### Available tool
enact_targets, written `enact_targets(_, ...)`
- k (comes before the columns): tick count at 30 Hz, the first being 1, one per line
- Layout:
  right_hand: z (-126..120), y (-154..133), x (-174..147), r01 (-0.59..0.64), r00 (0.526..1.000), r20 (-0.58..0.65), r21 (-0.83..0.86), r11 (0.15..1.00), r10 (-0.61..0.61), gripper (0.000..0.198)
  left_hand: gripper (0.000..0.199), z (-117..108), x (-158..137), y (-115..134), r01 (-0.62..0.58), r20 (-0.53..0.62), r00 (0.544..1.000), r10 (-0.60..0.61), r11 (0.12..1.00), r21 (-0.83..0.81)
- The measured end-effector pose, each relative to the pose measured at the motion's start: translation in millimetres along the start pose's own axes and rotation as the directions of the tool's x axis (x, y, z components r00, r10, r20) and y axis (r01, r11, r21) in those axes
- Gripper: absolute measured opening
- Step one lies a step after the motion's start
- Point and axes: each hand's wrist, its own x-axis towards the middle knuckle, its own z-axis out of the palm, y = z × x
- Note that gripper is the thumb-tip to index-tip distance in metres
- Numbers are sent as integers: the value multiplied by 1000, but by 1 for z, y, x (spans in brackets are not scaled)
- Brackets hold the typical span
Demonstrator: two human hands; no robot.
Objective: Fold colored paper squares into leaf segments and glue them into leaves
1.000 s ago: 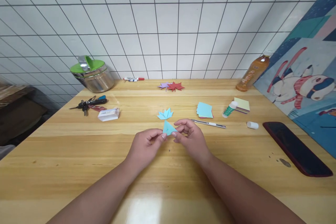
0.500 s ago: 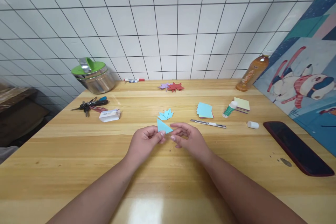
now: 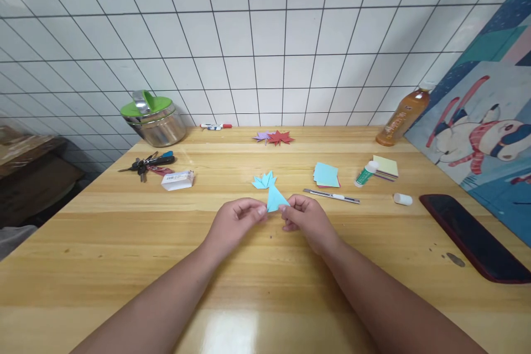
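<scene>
A small light-blue folded paper triangle (image 3: 276,200) is raised in front of me with one point up. My right hand (image 3: 307,222) pinches its lower right corner between thumb and fingers. At the lower left corner is my left hand (image 3: 237,225), its thumb and fingertips closed together at the paper's edge; exactly how much paper they grip is hidden. Just behind the triangle lies a light-blue origami piece (image 3: 264,180) with several pointed flaps, partly overlapped by it in this view.
Right of my hands lie a utility knife (image 3: 332,196), blue paper squares (image 3: 326,175), a glue stick (image 3: 366,173), its cap (image 3: 402,199), a paper pad (image 3: 385,167) and a phone (image 3: 473,238). Left are keys (image 3: 145,165) and a small box (image 3: 177,180). Purple (image 3: 263,136) and red paper stars (image 3: 281,138) lie behind.
The paper triangle has turned and shifted right, now standing point up. My right hand has closed on its right corner; my left fingers have moved from its lower edge to its left corner.
</scene>
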Motion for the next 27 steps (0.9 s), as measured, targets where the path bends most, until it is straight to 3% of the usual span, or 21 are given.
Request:
enact_targets(5, 4, -1, -2, -3, 1000, 21, -42, 999, 4, 32, 21, 9, -3, -4, -79, 24, 997, 76, 981, 180)
enact_targets(13, 5, 1, -2, -7, 999, 51, 21, 1000, 6, 31, 19, 5, 2, -2, -36, 34, 999, 34, 997, 68)
enact_targets(17, 8, 1, -4, -2, 995, 101, -67, 998, 9, 30, 20, 6, 3, -7, -83, 66, 995, 78, 994, 77)
enact_targets(27, -3, 7, 6, 47, 999, 37, -279, 959, -38, 21, 25, 0, 8, -19, -100, 85, 993, 82, 966, 239)
